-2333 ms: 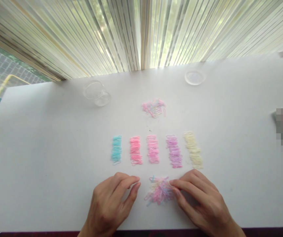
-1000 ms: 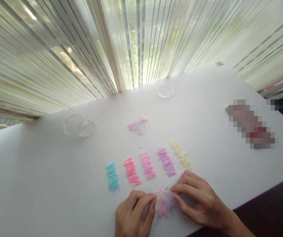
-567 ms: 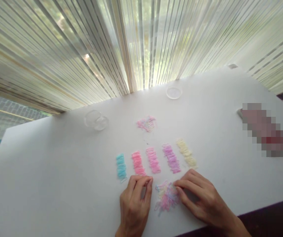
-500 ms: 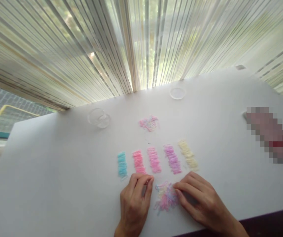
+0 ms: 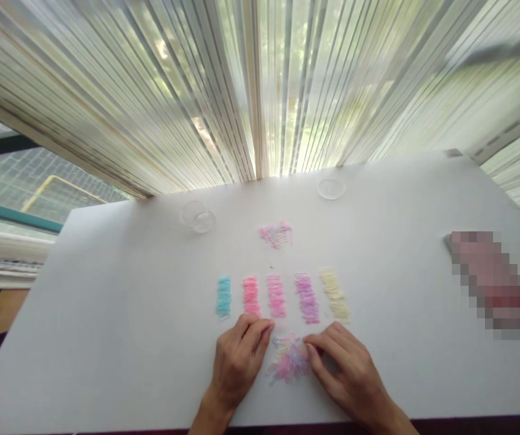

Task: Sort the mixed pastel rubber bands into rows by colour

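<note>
My left hand (image 5: 243, 353) rests on the table with thumb and forefinger pinched just below the pink row (image 5: 276, 296); anything between the tips is too small to make out. A loose heap of mixed pastel rubber bands (image 5: 289, 359) lies between my hands. At its upper right edge, the closed fingertips of my right hand (image 5: 344, 365) touch the bands; whether they hold one is unclear. Sorted bands form neat upright rows: blue (image 5: 224, 297), coral pink (image 5: 251, 295), the lighter pink, purple (image 5: 307, 298) and pale yellow (image 5: 335, 295). My left knuckles adjoin the coral row's lower end.
Farther back lies another small heap of mixed bands (image 5: 276, 234). A clear round container (image 5: 197, 217) stands at the back left, a clear lid (image 5: 331, 189) at the back right. On the right is a blurred pink object (image 5: 496, 281). Striped curtains (image 5: 255, 90) border the white table.
The view has shifted, so the table sits differently in the picture. My left thumb and forefinger have drawn closer together; my right hand remains at the heap's edge.
</note>
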The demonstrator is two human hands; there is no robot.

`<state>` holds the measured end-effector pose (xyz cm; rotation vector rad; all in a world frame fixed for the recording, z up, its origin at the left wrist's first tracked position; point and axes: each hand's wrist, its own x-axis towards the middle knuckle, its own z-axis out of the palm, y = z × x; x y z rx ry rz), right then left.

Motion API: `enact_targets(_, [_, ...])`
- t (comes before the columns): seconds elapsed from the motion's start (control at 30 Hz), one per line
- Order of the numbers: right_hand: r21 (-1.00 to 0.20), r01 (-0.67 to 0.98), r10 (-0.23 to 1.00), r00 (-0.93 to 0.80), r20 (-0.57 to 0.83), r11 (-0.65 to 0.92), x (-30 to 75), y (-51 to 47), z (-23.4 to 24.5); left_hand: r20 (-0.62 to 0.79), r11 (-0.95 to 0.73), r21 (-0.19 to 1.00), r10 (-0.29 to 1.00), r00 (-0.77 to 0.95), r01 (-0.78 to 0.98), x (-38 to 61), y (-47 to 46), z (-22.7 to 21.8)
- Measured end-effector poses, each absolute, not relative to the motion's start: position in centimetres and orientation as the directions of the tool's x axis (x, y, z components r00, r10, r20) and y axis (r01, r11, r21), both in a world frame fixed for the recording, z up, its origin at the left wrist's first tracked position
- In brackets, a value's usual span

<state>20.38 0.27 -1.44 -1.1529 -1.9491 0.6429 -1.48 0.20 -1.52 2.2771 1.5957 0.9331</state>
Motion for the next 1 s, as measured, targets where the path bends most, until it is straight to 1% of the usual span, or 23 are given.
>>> enact_targets(0.13, [-0.717, 0.516, 0.883, -0.302, 0.359, 0.469, 20.4, 0.2, -1.7, 0.401, -0.380, 0.551, 0.901, 0.163, 0.743, -2.0, -0.1, -1.3])
enact_targets(0.3, [-0.727, 0.519, 0.892, -0.291, 0.345, 0.450, 20.6, 0.0, -2.0, 0.411, -0.299, 0.510, 0.908, 0.077, 0.807, -3.7, 0.0, -1.0])
enact_targets(0.37, [-0.728, 0.515, 0.891, -0.296, 0.344, 0.452, 20.7, 0.0, -2.0, 0.423, -0.284, 0.512, 0.905, 0.050, 0.811, -4.3, 0.1, -1.1])
enact_targets(0.57, [-0.729, 0.512, 0.889, -0.304, 0.342, 0.455, 20.7, 0.2, -1.8, 0.397, -0.270, 0.541, 0.917, 0.041, 0.797, -4.5, 0.3, -1.4])
enact_targets(0.7, [-0.736, 0.508, 0.893, -0.301, 0.336, 0.448, 20.7, 0.2, -1.9, 0.390, -0.253, 0.530, 0.920, 0.032, 0.809, -4.6, 0.1, -1.6])
enact_targets(1.0, [-0.751, 0.493, 0.894, -0.325, 0.309, 0.439, 21.1, 0.0, -2.2, 0.396, -0.274, 0.494, 0.916, 0.067, 0.825, -4.9, -0.4, -1.9])
